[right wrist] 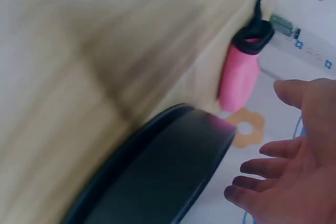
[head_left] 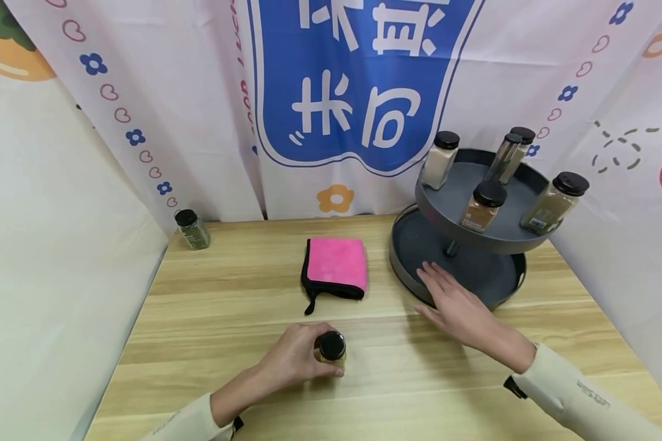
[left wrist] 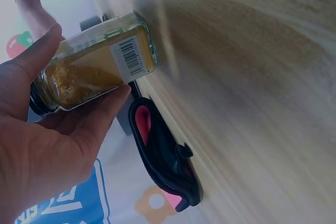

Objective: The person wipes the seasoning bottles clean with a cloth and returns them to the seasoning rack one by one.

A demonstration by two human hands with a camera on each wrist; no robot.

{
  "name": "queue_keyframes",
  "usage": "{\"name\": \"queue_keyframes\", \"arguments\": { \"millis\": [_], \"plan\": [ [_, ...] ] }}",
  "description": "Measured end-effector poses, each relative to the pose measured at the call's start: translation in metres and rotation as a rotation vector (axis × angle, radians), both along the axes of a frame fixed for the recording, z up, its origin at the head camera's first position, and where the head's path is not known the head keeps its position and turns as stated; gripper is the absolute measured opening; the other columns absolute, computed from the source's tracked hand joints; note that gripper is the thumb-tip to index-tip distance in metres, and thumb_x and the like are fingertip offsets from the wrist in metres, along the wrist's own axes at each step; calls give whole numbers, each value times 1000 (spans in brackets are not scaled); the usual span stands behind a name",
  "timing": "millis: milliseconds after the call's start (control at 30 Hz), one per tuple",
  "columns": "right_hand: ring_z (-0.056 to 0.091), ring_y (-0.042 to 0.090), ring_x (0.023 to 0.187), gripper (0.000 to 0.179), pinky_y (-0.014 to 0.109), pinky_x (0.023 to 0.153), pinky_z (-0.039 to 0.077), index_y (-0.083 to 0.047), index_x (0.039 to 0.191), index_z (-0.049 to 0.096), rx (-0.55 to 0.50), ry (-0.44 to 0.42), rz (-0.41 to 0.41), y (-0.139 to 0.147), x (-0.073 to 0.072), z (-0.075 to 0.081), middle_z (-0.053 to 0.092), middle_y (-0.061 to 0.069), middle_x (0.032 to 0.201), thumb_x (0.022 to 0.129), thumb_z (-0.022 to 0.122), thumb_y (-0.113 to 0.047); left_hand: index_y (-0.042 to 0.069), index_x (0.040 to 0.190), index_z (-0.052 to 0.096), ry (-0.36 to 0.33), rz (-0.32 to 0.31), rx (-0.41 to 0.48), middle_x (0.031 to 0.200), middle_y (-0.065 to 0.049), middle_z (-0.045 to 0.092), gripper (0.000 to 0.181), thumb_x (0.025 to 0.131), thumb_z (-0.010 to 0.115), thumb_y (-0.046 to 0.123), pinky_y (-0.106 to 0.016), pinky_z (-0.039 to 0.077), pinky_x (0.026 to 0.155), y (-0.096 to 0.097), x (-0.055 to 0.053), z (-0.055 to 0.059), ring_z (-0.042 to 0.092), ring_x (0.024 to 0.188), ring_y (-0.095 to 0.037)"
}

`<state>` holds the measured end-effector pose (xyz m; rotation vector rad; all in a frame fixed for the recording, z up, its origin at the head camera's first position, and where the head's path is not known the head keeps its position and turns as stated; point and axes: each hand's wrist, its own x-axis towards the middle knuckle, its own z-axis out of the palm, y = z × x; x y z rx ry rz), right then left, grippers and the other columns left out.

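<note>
- A jar of yellow-brown powder was in the left hand over the near part of the wooden desk, its thumb on one side of the glass and its fingers on the other.
- The jar's long axis ran roughly upright, black cap on top and base toward the desk; whether the base touched the wood could not be told.
- The right hand held nothing, its fingers extended and thumb apart, poised at the near rim of the stand's lower tray. The right wrist view showed no contact with the rim.
- From the jar, the two-level stand lay forward and to the right, well apart. The right hand was by far the nearer to it; the left hand alone had hold of the jar.
- That diagonal looked to be the relation that counted: the jar on the near side, the stand beyond, the right hand near the line between them.
- A folded pink cloth lay ahead of the jar, left of the stand.
- On the upper tray stood other capped jars, among them a brown one at the front edge.
- A green jar stood alone at the desk's far left corner.
</note>
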<state>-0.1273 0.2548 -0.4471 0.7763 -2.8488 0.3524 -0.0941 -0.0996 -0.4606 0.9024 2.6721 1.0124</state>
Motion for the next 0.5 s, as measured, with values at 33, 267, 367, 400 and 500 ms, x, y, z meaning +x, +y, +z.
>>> {"name": "queue_keyframes", "arguments": {
  "millis": [33,267,367,400,500],
  "plan": [
    [45,46,146,74,59,111,45,7,152,48,0,14,-2,4,2,-2,47,29,158,97,79,-31,9,108,73,1,-3,2,99,0,78,49,72,100,27,-27,59,80,0,0,0,72,90,-8],
    [53,49,138,77,60,107,48,11,147,52,21,154,41,28,13,-17,55,33,148,89,86,-25,9,102,74,-5,-13,33,93,0,78,42,71,100,19,-24,59,77,2,-2,1,73,87,-8],
    [56,50,135,78,60,106,49,13,145,52,29,191,59,36,16,-22,57,34,145,86,88,-25,9,101,74,-4,-14,44,92,1,78,40,71,100,18,-23,59,77,2,-6,3,73,85,-8],
    [56,50,134,78,60,106,49,13,144,52,30,197,61,38,18,-23,58,34,144,86,88,-25,10,100,74,-2,-14,48,91,1,78,39,72,100,18,-23,59,76,3,-8,4,73,85,-8],
    [58,50,132,77,61,105,49,14,144,53,36,211,61,44,21,-27,59,34,143,88,86,-27,10,98,74,13,-12,47,89,1,78,38,72,100,19,-24,59,76,4,-17,11,73,84,-10]
  ]
}}
